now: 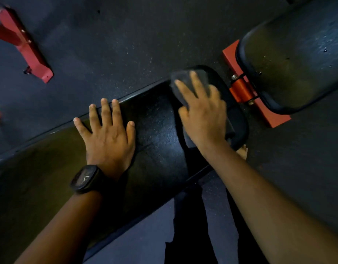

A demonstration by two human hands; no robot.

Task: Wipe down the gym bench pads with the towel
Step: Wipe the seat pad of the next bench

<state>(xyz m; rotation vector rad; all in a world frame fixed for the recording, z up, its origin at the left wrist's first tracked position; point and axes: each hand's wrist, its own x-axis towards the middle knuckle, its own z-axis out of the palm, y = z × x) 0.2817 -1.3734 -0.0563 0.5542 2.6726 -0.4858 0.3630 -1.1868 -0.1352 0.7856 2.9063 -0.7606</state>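
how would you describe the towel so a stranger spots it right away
Find the long black pad running across the middle. At its rounded end, near the orange hinge, the right hand presses flat on the towel. It is the only soft, dark grey, crumpled thing there.

Support: long black bench pad (158,126), diagonal, glossy | on pad: left hand (109,136) flat, fingers spread; dark towel (183,82) at rounded end, right hand (202,115) pressed flat on it | beneath: dark speckled floor (107,44), red frame foot (259,109) resting on it.
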